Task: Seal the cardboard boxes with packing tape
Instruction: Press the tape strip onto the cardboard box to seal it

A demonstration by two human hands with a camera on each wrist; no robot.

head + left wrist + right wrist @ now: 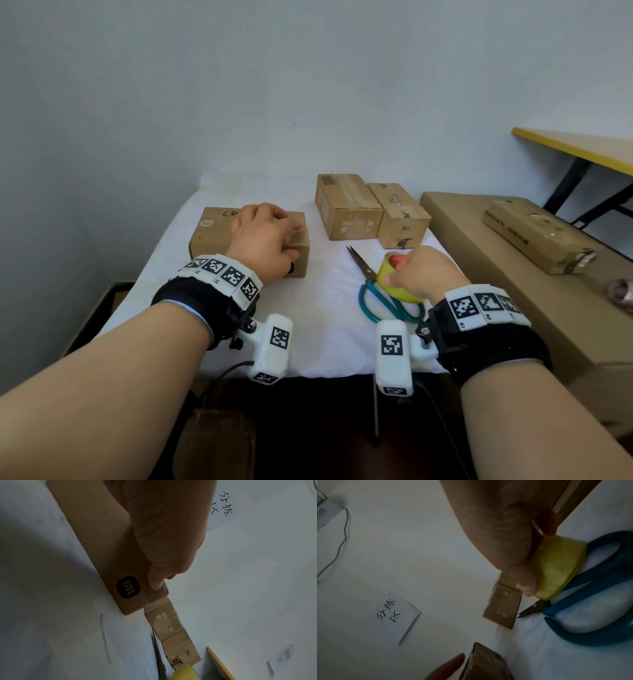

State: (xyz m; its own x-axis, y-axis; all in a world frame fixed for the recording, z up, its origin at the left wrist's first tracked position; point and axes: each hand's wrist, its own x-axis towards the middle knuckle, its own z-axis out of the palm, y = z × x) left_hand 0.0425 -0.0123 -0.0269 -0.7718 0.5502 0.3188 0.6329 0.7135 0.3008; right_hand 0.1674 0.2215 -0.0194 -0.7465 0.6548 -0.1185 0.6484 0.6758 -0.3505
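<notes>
Cardboard box [212,234] at nine o'clock, grasped by left hand [263,236]; right hand [424,274] at three o'clock clutches yellow tape roll [388,271] atop scissors [360,262].

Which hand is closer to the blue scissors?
Right. The right hand grips the yellow tape roll, right beside the scissors handles. The left hand holds the cardboard box farther off, on the scissors' left.

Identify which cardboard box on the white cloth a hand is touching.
The brown cardboard box at the left of the white cloth, under the left hand; the other two boxes sit together, untouched.
</notes>
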